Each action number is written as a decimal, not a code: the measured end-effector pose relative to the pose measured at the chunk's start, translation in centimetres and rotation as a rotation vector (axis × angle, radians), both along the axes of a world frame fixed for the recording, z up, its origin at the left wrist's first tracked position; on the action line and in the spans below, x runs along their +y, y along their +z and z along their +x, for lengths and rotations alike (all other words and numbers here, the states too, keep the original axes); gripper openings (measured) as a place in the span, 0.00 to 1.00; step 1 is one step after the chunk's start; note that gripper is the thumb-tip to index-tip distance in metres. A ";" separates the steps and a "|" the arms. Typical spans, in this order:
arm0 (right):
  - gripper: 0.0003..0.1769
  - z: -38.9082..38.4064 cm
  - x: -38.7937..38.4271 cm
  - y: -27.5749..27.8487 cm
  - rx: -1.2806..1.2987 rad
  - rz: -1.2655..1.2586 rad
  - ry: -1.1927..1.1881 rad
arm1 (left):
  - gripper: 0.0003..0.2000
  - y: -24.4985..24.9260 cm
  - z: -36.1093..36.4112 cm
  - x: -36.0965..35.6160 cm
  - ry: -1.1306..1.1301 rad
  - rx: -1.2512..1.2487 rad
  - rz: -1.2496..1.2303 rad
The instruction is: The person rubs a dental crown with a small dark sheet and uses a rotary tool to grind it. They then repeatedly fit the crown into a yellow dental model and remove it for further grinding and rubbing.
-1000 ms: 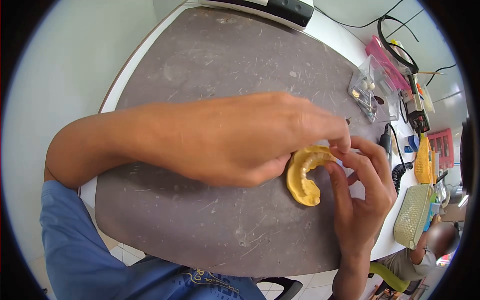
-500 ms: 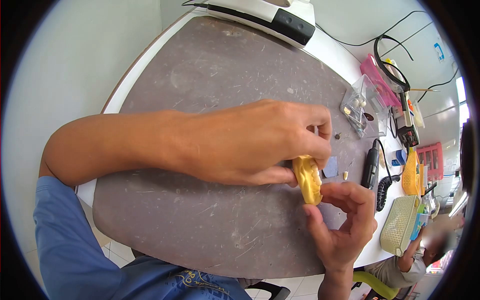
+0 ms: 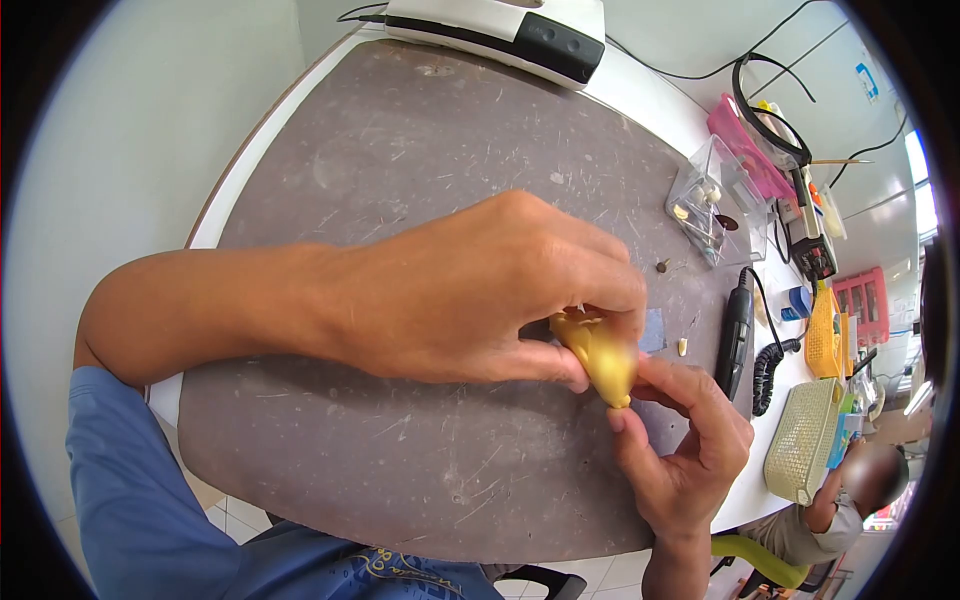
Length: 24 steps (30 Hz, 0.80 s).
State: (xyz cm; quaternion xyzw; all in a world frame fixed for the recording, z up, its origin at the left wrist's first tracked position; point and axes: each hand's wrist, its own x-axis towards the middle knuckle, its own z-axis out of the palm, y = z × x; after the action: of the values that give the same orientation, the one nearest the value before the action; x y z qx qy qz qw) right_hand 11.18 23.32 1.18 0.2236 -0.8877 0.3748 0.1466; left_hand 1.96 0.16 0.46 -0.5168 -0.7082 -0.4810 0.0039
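Note:
A yellow dental cast (image 3: 603, 360) hangs just over the grey mat, tilted and partly blurred, its teeth now turned away from sight. My left hand (image 3: 490, 285) reaches across from the left and grips the cast's upper end between thumb and curled fingers. From the lower right, my right hand (image 3: 690, 440) pinches the lower end with thumb and forefinger. Beyond the hands, a bluish square piece (image 3: 653, 330) lies partly covered, beside a small tooth-like piece (image 3: 683, 347). A small dark round piece (image 3: 663, 266) is farther up the mat.
On the right lie a black rotary handpiece (image 3: 737, 330) with coiled cord, a clear box (image 3: 715, 205) of small parts, a pink basket (image 3: 745, 150) and a pale woven basket (image 3: 803, 440). A white device (image 3: 500, 35) stands at the back. Another person (image 3: 830, 510) sits at lower right.
The cast has been turned over between my hands, so the white teeth no longer show. My left hand has shifted slightly left; my right hand stays at the cast's lower end.

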 end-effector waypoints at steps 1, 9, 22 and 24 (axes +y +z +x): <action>0.21 -0.1 0.1 0.1 0.012 0.011 0.019 | 0.15 0.0 0.0 0.0 -0.001 0.006 -0.007; 0.21 0.2 -0.3 -0.2 -0.017 -0.049 -0.044 | 0.14 0.1 0.2 0.0 0.014 0.010 -0.035; 0.22 -0.1 0.1 0.0 -0.040 -0.010 0.025 | 0.18 -0.4 0.9 0.3 0.038 -0.004 0.034; 0.22 -0.2 0.1 0.0 -0.044 -0.009 0.030 | 0.19 -0.5 1.0 0.3 0.042 -0.013 0.038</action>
State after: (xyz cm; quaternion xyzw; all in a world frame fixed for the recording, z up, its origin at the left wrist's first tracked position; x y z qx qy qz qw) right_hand 11.00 23.41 1.22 0.2277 -0.8855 0.3859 0.1226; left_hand 2.95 0.45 -0.01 -0.4984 -0.7096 -0.4976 0.0195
